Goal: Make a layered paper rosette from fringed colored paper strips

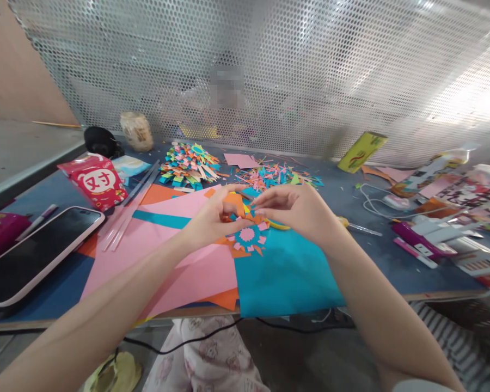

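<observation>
the left hand (218, 215) and right hand (296, 209) face each other above the middle of the table (379, 256), fingers curled; whether either of the 2 pinches a paper piece, i cannot tell. the layered paper flower (247, 234), pink at its centre on blue, shows just nearer than the fingertips, over the left edge of the blue sheet (286, 277); the pink sheet (200, 272) spreads left. the step in hand looks like fine fingertip work on small cut paper, and the next move seems to call for a light, steady pinch.
</observation>
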Demonstrator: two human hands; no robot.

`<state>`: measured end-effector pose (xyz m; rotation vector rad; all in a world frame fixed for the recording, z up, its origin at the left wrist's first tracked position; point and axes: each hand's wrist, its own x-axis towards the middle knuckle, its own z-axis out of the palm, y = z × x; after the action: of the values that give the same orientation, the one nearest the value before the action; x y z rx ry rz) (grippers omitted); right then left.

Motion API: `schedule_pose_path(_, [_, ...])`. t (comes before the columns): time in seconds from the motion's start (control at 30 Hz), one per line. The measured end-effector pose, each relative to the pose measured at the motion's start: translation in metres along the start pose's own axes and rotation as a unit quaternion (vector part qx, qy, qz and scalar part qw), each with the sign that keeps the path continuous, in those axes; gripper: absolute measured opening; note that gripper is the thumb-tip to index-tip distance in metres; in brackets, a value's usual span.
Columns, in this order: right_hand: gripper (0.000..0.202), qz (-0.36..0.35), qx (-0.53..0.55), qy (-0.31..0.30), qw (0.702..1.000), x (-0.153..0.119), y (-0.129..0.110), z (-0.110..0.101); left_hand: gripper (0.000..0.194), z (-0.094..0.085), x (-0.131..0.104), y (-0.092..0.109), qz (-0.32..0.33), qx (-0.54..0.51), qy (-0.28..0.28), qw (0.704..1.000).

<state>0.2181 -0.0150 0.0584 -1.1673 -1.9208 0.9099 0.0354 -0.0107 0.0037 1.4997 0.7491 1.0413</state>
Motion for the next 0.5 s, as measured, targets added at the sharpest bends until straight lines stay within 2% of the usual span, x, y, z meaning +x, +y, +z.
schedule_pose_path(0.2, [0.012, -0.020, -0.057, 0.029, 0.998, -0.003, -0.001, -0.011, 0.067, 0.001, 0.000, -0.001, 0.000, 0.012, -0.002, 1.000])
schedule_pose_path(0.3, [0.011, -0.024, -0.074, 0.075, 0.994, -0.005, -0.002, -0.016, 0.063, 0.000, 0.000, -0.001, 0.020, 0.025, 0.004, 0.999])
schedule_pose_path(0.5, [0.015, 0.003, -0.114, 0.104, 0.988, -0.014, 0.008, -0.029, 0.060, -0.002, -0.001, 0.001, 0.019, 0.009, 0.013, 1.000])
